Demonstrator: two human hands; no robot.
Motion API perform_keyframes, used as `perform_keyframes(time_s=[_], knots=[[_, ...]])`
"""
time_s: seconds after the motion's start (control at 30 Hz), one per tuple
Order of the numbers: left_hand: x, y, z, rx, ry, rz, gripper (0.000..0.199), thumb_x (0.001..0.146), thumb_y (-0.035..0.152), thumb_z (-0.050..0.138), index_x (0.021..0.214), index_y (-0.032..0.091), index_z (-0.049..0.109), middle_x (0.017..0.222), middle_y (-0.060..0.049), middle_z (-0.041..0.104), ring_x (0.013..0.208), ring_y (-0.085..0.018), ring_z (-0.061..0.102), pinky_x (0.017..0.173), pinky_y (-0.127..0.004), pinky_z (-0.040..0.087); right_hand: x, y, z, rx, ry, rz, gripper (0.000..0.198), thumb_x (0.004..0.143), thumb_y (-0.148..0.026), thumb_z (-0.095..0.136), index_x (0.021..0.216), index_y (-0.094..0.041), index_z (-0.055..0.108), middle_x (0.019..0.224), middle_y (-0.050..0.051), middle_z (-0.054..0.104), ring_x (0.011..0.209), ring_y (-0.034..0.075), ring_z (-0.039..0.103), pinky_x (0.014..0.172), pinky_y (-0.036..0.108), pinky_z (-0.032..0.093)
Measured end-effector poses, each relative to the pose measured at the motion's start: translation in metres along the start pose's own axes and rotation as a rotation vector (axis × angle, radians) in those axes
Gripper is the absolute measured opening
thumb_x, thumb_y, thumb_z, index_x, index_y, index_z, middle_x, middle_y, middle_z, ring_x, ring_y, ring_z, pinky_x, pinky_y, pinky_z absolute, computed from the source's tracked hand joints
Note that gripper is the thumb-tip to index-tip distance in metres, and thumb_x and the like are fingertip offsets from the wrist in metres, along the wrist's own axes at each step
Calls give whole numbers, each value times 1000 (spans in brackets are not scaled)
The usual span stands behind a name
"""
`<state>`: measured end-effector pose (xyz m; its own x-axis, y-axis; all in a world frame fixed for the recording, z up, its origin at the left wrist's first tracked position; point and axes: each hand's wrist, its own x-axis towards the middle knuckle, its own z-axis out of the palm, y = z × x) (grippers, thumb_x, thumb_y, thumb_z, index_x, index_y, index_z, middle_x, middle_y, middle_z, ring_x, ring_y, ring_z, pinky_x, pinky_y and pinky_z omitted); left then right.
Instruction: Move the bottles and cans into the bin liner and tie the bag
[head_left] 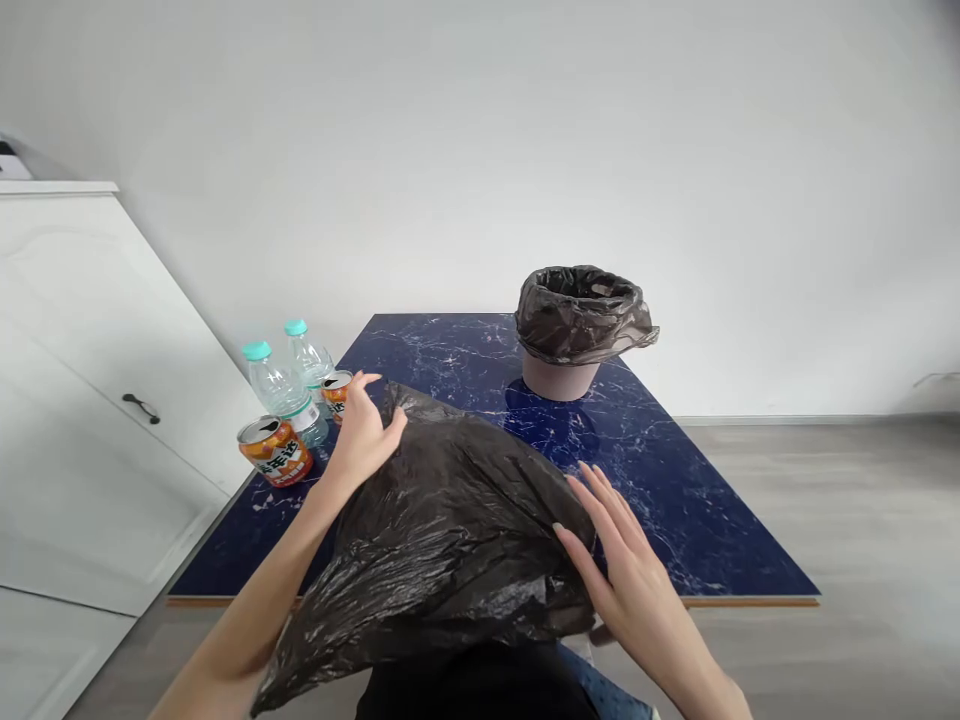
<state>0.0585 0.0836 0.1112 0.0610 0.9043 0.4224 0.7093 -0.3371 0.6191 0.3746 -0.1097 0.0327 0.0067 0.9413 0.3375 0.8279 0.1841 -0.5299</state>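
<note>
Two bare hands rest on a black plastic bag [450,520] that lies in a loose heap over the near edge of the table [675,500]. We see the left hand [361,432] reaching in from the lower left, the forearm stretched long across the table's corner, its palm laid on the bag's far upper edge with the thumb tucked against the plastic and the fingers lifted and slightly parted; whether it actually pinches the film we cannot tell. The right hand [619,565] comes in from the lower right, fingers straight and spread, its flat palm pressed lightly to the bag's right side.

Further back on the table we find a small pinkish bin [561,378], lined with another black bag [581,310] whose rim is folded outward over the top; the inside looks dark and we cannot make out any contents. At the left edge stand two clear water bottles [283,385] with turquoise caps, and beside them two orange drink cans [275,450], the nearer one with its top opened.

The bag under the hands is thin, glossy and heavily creased, catching grey highlights along its folds. It bulges upward in the middle and its lower end hangs off the table toward us. The tabletop is deep blue with white marble veining.
</note>
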Motion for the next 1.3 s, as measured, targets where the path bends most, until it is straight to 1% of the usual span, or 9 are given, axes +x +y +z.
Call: perform_keyframes(time_s=[0.2,0.33,0.43,0.57,0.67,0.83,0.97,1.13,1.3], knots=[[-60,23,-8,245,-939,335,85,99,73,58,171,39,29,182,-4,18,168,-41,10,132,-63,24,-2,-9,7,-68,-232,-117,64,113,-53,41,173,-31,30,179,1,23,166,32,17,132,59,32],[-65,-10,-16,410,-1092,295,152,60,87,84,176,28,4,180,-17,-5,164,-51,-5,129,-74,10,-3,-3,4,-76,-449,-68,92,102,-71,55,175,-34,12,180,2,11,165,40,5,129,71,24],[-56,-19,-33,471,-1079,218,152,57,88,85,176,28,11,180,-18,-4,163,-54,-3,128,-76,10,-4,3,-4,11,-428,3,86,104,-71,51,174,-40,12,181,-1,10,165,40,6,128,69,30],[-56,-4,-30,313,-879,266,94,97,78,58,174,38,21,182,-5,16,167,-39,15,131,-57,29,-2,7,-4,117,-175,107,63,112,-60,38,171,-41,30,179,-2,26,165,34,25,126,59,42],[-62,-7,-5,303,-810,321,80,107,71,46,174,39,16,181,-1,18,168,-36,8,133,-56,23,1,1,6,92,-96,85,61,113,-56,37,171,-38,32,179,0,25,163,33,30,125,54,46],[-48,-53,19,420,-760,375,83,109,71,39,175,35,5,182,-4,2,168,-37,2,134,-61,9,0,-10,15,-17,-337,-220,66,115,-52,38,174,-40,13,181,-4,10,167,30,12,133,57,28],[-22,-72,14,483,-705,335,85,107,74,37,176,28,15,182,-8,4,168,-40,3,134,-61,12,1,-1,7,-105,-454,-243,61,115,-52,37,173,-41,18,179,-4,18,165,31,19,132,62,27],[-15,-37,22,430,-718,377,87,104,77,43,173,26,30,180,-10,23,168,-39,13,135,-57,14,16,-12,7,-184,-236,-204,55,116,-49,34,166,-29,44,176,1,31,165,30,21,134,59,25],[-45,0,56,344,-806,512,86,107,75,37,176,26,17,181,-10,20,169,-35,8,135,-57,12,28,-45,53,-216,-162,-189,69,115,-56,30,171,-15,31,177,9,24,166,34,18,134,63,23]])
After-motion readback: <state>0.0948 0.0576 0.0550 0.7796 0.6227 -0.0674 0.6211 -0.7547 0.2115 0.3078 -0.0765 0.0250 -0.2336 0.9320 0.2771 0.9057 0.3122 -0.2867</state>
